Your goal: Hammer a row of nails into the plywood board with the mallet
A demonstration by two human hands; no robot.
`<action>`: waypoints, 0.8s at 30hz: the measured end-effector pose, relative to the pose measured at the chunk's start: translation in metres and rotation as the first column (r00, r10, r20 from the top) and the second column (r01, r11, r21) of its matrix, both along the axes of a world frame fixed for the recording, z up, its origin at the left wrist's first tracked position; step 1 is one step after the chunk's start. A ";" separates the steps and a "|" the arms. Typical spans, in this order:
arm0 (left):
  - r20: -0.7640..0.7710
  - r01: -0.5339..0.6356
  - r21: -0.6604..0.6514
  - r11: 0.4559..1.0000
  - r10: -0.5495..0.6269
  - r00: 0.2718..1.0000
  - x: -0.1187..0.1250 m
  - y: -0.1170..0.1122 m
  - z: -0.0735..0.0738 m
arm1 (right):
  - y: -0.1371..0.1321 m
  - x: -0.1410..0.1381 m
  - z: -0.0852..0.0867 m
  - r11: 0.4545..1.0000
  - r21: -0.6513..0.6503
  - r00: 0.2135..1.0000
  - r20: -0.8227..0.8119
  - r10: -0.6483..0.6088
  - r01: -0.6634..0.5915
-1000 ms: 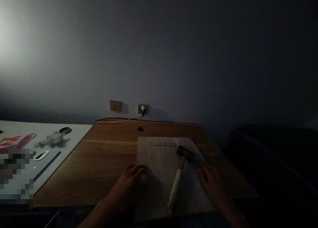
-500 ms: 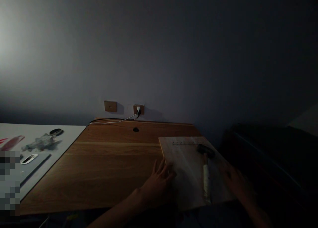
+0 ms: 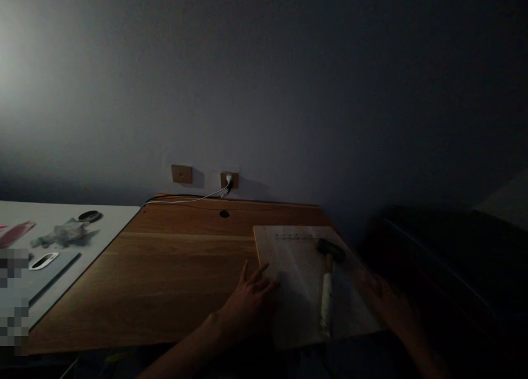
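Observation:
A pale wooden board [image 3: 299, 280] lies on the right part of the brown wooden desk [image 3: 173, 269], with a row of small nails [image 3: 295, 236] along its far edge. A hammer [image 3: 327, 284] with a dark head and a light handle rests on the board. My left hand [image 3: 249, 296] lies flat at the board's left edge, fingers spread. In the dark at the board's right edge sits my right hand [image 3: 390, 305]; its fingers are too dim to read.
A white table [image 3: 94, 225] to the left carries a dark round object [image 3: 88, 216], a crumpled clear wrapper [image 3: 66, 234] and a grey flat item [image 3: 49, 272]. Two wall plates sit behind the desk, one socket [image 3: 228, 179] with a white cable [image 3: 185, 200]. Dark furniture stands to the right.
The board with the hammer has slid from the desk's middle toward its right side, then settled slightly back left. Both hands moved with it, and my left fingers have spread.

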State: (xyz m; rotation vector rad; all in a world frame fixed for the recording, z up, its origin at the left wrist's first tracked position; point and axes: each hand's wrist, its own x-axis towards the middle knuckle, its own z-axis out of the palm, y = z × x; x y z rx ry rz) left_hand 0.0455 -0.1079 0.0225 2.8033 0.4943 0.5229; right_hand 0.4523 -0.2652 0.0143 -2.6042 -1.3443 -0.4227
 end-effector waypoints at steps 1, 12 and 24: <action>-0.004 -0.013 0.005 1.000 0.013 1.000 -0.009 0.002 0.001 | -0.001 -0.006 0.000 0.998 -0.006 0.998 0.022 0.061 -0.061; 0.026 -0.334 0.113 0.936 0.334 0.942 -0.154 0.030 -0.002 | 0.027 -0.128 -0.004 0.873 0.019 0.865 0.146 0.479 -0.487; 0.069 -0.436 0.126 0.891 0.431 0.900 -0.195 0.054 0.002 | 0.087 -0.268 0.031 0.568 0.043 0.568 -0.003 0.823 -0.822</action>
